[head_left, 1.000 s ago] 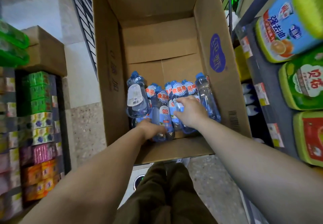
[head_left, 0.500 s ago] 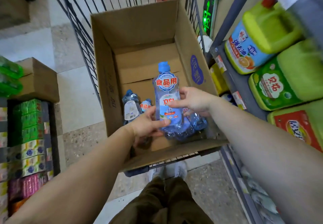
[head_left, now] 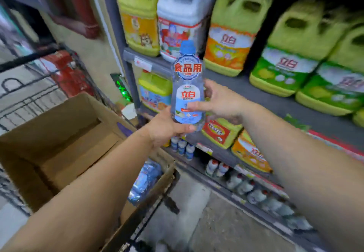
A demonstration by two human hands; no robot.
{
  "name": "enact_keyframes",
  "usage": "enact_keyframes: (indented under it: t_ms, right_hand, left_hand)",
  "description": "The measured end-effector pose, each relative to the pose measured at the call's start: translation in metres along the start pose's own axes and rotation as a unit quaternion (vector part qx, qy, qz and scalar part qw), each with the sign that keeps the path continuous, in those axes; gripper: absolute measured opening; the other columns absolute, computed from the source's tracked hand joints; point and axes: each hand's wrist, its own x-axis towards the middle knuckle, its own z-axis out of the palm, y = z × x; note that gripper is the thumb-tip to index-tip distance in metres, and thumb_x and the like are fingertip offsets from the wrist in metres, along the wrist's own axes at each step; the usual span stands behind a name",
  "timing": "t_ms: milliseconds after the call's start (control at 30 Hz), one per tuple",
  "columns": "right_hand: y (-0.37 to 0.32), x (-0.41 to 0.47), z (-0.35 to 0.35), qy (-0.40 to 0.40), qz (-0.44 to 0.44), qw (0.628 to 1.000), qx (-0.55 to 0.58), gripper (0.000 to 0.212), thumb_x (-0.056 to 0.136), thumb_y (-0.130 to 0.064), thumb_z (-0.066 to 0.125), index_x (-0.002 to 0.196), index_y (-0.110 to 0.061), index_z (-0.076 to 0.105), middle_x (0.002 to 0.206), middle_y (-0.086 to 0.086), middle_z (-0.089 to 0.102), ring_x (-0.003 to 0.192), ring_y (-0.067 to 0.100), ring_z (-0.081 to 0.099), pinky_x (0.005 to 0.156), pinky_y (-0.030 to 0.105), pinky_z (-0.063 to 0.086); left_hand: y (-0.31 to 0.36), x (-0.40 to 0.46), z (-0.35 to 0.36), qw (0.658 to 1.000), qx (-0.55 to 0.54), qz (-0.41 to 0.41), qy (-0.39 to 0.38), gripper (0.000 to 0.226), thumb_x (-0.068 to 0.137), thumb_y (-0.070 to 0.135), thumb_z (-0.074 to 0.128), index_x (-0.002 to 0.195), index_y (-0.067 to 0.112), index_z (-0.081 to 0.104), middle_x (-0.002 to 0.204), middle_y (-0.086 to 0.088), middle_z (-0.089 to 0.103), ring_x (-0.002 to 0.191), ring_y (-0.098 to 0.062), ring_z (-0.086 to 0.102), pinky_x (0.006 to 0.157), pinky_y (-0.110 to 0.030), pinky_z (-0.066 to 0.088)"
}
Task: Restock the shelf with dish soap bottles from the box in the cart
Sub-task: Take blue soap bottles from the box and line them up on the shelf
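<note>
A clear plastic dish soap bottle with a blue cap and a blue and white label (head_left: 188, 86) is held upright in the air, in front of the grey metal shelf (head_left: 262, 94) and above the right edge of the box. Both hands hold it. The left hand (head_left: 167, 126) is at the bottom of the bottle, with its fingers (head_left: 189, 128) curled under and around the base. The right hand (head_left: 220, 102) is on the right side of the bottle, with its fingers (head_left: 197, 106) wrapped across the lower label.

The open brown cardboard box (head_left: 65, 133) sits in the black wire cart (head_left: 29, 98) at the left. More clear soap bottles with blue labels (head_left: 145, 181) lie in the near right corner of the box. Much of the box floor is bare.

On the shelf behind the held bottle stand big jugs. Yellow-green plastic jugs with handles (head_left: 236, 31) fill the upper board, and one white jug with a red label (head_left: 181, 17) stands near its left end. Lower boards hold more yellow-green jugs and rows of small white bottles (head_left: 182, 146). The picture is blurry, so the small labels cannot be read.
</note>
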Motion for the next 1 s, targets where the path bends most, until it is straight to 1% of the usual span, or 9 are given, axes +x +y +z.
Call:
enact_keyframes:
  t_ms: [100, 267, 400, 533, 600, 700, 833, 933, 1000]
  right_hand:
    - [0.006, -0.068, -0.059, 0.084, -0.013, 0.996, 0.02, 0.045, 0.082, -0.013, 0.074, 0.119, -0.028, 0.052, 0.112, -0.001, 0.069, 0.088, 0.009, 0.066, 0.067, 0.037, 0.05]
    - [0.015, -0.22, -0.154, 0.204, -0.019, 0.979, -0.015, 0.044, 0.083, -0.013, 0.073, 0.116, -0.033, 0.052, 0.117, -0.003, 0.067, 0.096, 0.015, 0.066, 0.068, 0.04, 0.055]
    - [0.03, -0.361, -0.223, 0.294, -0.011, 0.956, -0.021, 0.048, 0.083, -0.015, 0.073, 0.122, -0.03, 0.051, 0.116, -0.003, 0.068, 0.098, 0.016, 0.066, 0.069, 0.038, 0.053]
    - [0.038, -0.497, -0.275, 0.387, -0.013, 0.921, -0.03, 0.047, 0.086, -0.015, 0.07, 0.125, -0.03, 0.049, 0.113, -0.005, 0.069, 0.096, 0.016, 0.068, 0.064, 0.03, 0.053]
    - [0.041, -0.548, -0.295, 0.422, -0.003, 0.905, -0.048, 0.045, 0.085, -0.017, 0.072, 0.123, -0.029, 0.051, 0.11, -0.004, 0.07, 0.097, 0.019, 0.068, 0.069, 0.037, 0.054]
    - [0.04, -0.608, -0.32, 0.456, 0.007, 0.887, -0.073, 0.051, 0.082, -0.02, 0.076, 0.126, -0.027, 0.05, 0.111, 0.0, 0.072, 0.101, 0.026, 0.069, 0.079, 0.057, 0.054]
    - [0.034, -0.662, -0.351, 0.491, -0.005, 0.867, -0.087, 0.053, 0.082, -0.017, 0.075, 0.129, -0.024, 0.051, 0.113, 0.003, 0.071, 0.1, 0.023, 0.069, 0.07, 0.037, 0.059]
    - [0.025, -0.688, -0.378, 0.508, 0.008, 0.854, -0.11, 0.051, 0.08, -0.029, 0.078, 0.124, -0.032, 0.052, 0.11, -0.003, 0.072, 0.104, 0.025, 0.069, 0.086, 0.059, 0.054]
    - [0.011, -0.699, -0.395, 0.513, 0.005, 0.85, -0.12, 0.047, 0.082, -0.027, 0.075, 0.123, -0.03, 0.053, 0.11, -0.005, 0.072, 0.103, 0.022, 0.069, 0.085, 0.056, 0.055]
  left_hand:
    - [0.036, 0.016, 0.068, 0.994, 0.073, 0.039, -0.077, 0.037, 0.069, -0.004, 0.08, 0.092, 0.024, 0.069, 0.091, 0.002, 0.075, 0.082, -0.016, 0.066, 0.074, -0.038, 0.054]
    - [0.083, 0.01, 0.226, 0.977, 0.098, 0.102, -0.16, 0.041, 0.072, -0.008, 0.077, 0.095, 0.023, 0.062, 0.079, 0.012, 0.073, 0.067, -0.007, 0.061, 0.053, -0.025, 0.048]
    - [0.109, -0.017, 0.373, 0.966, 0.073, 0.147, -0.198, 0.038, 0.071, -0.005, 0.08, 0.097, 0.018, 0.065, 0.083, 0.009, 0.075, 0.066, -0.003, 0.064, 0.058, -0.023, 0.051]
    - [0.137, -0.054, 0.513, 0.948, 0.054, 0.192, -0.247, 0.037, 0.072, -0.007, 0.078, 0.084, 0.023, 0.061, 0.062, 0.018, 0.07, 0.056, 0.007, 0.063, 0.053, -0.011, 0.048]
    - [0.147, -0.066, 0.566, 0.94, 0.052, 0.213, -0.26, 0.035, 0.07, -0.002, 0.081, 0.085, 0.024, 0.062, 0.067, 0.018, 0.07, 0.056, 0.009, 0.061, 0.053, -0.011, 0.048]
    - [0.165, -0.078, 0.63, 0.934, 0.056, 0.235, -0.264, 0.036, 0.068, 0.007, 0.085, 0.093, 0.02, 0.063, 0.079, 0.01, 0.068, 0.051, 0.006, 0.058, 0.051, -0.015, 0.05]
    - [0.187, -0.088, 0.691, 0.919, 0.045, 0.252, -0.3, 0.035, 0.068, 0.007, 0.085, 0.092, 0.019, 0.063, 0.074, 0.004, 0.071, 0.048, -0.001, 0.057, 0.049, -0.021, 0.049]
    - [0.209, -0.085, 0.724, 0.906, 0.035, 0.287, -0.308, 0.031, 0.07, 0.005, 0.084, 0.085, 0.021, 0.062, 0.06, 0.011, 0.068, 0.046, 0.001, 0.057, 0.045, -0.016, 0.045]
    - [0.228, -0.079, 0.74, 0.898, 0.038, 0.315, -0.303, 0.027, 0.07, 0.012, 0.085, 0.087, 0.021, 0.066, 0.07, 0.01, 0.073, 0.055, -0.002, 0.062, 0.05, -0.018, 0.049]
